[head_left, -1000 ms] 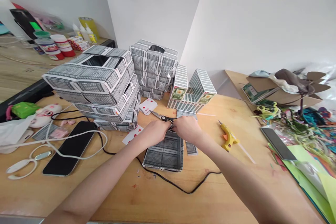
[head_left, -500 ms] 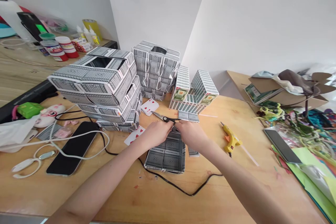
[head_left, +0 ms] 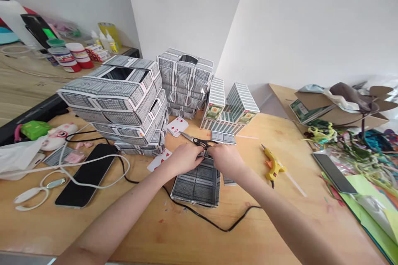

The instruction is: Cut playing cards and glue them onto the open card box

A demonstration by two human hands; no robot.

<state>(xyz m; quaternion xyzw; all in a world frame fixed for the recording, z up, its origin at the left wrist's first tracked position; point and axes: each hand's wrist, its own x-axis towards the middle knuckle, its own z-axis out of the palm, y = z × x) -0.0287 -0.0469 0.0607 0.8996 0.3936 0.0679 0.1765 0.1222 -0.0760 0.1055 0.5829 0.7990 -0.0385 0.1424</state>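
Observation:
A shallow open box made of grey-backed playing cards (head_left: 196,186) lies on the table before me. My left hand (head_left: 187,158) is closed at its far left edge, with the fingertips partly hidden. My right hand (head_left: 227,159) is closed on the far right edge, its fingers curled down over the wall. Just beyond my knuckles lie scissors with black handles (head_left: 201,142), blades pointing left. Face-up playing cards (head_left: 177,126) are left of the scissors. A pair of cards joined side by side (head_left: 223,137) lies behind my right hand, and another card (head_left: 229,180) is beside the box.
Tall card-built structures (head_left: 124,99) stand at left and back, beside a stack of card packs (head_left: 222,122). A yellow glue gun (head_left: 273,165) lies at right, its black cord (head_left: 214,225) crossing in front. A phone (head_left: 87,176) and white cable are at left; craft scraps (head_left: 360,145) at right.
Both hands have shifted slightly toward me, and the card box has slid a little the same way. The scissors' handles now show more clearly behind my fingers.

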